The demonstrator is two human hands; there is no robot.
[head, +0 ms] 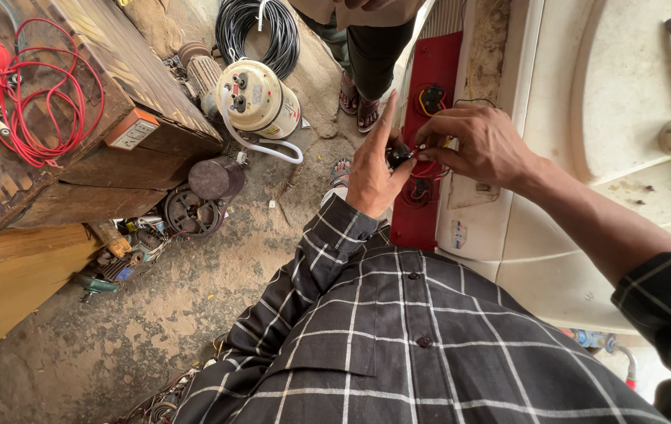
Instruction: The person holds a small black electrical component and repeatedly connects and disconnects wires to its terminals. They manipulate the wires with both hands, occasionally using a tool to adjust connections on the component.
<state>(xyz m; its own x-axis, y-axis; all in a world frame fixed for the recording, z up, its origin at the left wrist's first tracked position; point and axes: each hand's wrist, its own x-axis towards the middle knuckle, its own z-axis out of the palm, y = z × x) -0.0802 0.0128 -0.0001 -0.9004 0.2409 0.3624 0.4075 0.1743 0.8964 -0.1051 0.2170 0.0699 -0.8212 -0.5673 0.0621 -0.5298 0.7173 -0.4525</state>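
Head view: my left hand (372, 169) and right hand (478, 144) meet over a red panel (437, 71) on a white plastic casing (555, 259), both pinched shut on a small black part (398, 154) with red wires (428, 169), though the fingers hide most of it and I cannot tell what kind of part it is. The floor (155, 314) is bare, dusty concrete, with a wooden bench (116, 157) at left carrying a loop of red cable (45, 94), a white motor (257, 98), a black cable coil (261, 27), and another person's sandalled feet (359, 102) cut off at the top edge. An orange-and-white box (131, 129) sits at the bench corner, and a small pale sticker (458, 233) marks the casing beside the panel, its print too small to read.
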